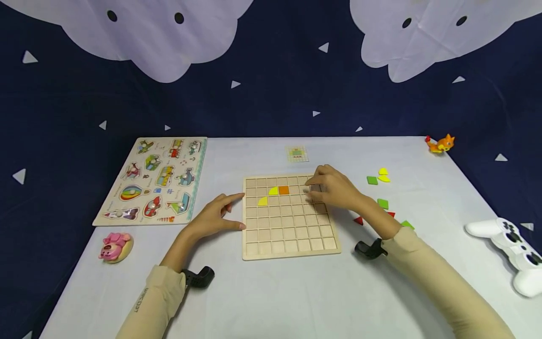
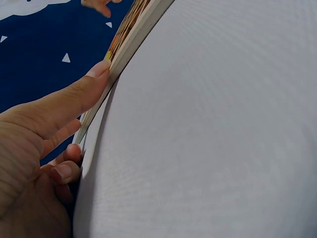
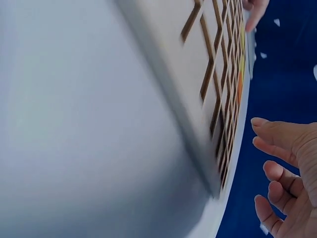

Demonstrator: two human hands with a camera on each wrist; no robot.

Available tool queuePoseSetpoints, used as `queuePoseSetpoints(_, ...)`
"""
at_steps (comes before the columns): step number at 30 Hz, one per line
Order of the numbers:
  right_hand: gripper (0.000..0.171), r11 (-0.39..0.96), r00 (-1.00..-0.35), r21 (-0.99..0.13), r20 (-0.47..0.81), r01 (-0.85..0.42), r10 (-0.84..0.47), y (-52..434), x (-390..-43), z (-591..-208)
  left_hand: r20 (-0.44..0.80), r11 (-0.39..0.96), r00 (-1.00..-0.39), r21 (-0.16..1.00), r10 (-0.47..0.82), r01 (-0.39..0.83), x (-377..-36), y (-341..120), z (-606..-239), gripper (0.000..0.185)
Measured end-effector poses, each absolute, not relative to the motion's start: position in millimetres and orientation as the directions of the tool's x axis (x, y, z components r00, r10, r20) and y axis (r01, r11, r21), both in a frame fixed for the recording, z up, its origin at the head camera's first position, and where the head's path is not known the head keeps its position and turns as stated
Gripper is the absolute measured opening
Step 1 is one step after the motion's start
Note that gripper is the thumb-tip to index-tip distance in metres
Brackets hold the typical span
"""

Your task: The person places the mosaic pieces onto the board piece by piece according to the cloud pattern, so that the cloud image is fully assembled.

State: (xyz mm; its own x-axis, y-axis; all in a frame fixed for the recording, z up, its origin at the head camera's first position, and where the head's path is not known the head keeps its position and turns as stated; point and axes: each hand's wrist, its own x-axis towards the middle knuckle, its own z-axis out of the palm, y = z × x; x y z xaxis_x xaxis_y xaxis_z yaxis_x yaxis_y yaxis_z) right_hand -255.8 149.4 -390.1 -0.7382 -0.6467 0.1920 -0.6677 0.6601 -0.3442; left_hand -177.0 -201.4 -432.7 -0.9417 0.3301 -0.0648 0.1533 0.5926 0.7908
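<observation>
A wooden grid board [image 1: 292, 235] lies on the white table, with two yellow quarter-round pieces [image 1: 273, 190] and an orange square piece [image 1: 283, 190] in its upper-left cells. My left hand [image 1: 216, 215] touches the board's left edge with the thumb and forefinger spread apart. In the left wrist view, its thumb lies along the board's rim. Over the board's upper-right cells hovers my right hand [image 1: 334, 188]. The right wrist view shows its fingers loosely bent, apart from the board, and I see nothing between them.
Green, yellow and red pieces [image 1: 383, 204] are scattered right of the board. Behind it lies a small pattern card [image 1: 297, 153]. A vehicle puzzle [image 1: 157, 181] and pink toy [image 1: 115, 247] sit at left. At right are a white game controller [image 1: 512, 252] and orange toy [image 1: 441, 144].
</observation>
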Motion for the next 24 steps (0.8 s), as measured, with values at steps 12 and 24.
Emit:
queuePoseSetpoints(12, 0.026, 0.787, -0.844, -0.309, 0.137, -0.533, -0.518, 212, -266, -390, -0.062, 0.595, -0.944, 0.789, 0.323, 0.152, -176, -203, -432, 0.089)
queuePoseSetpoints(24, 0.029, 0.861, -0.892, -0.234, 0.154, -0.452, -0.426, 237, -266, -395, -0.058, 0.591, -0.941, 0.791, 0.333, 0.160, -177, -202, -433, 0.088)
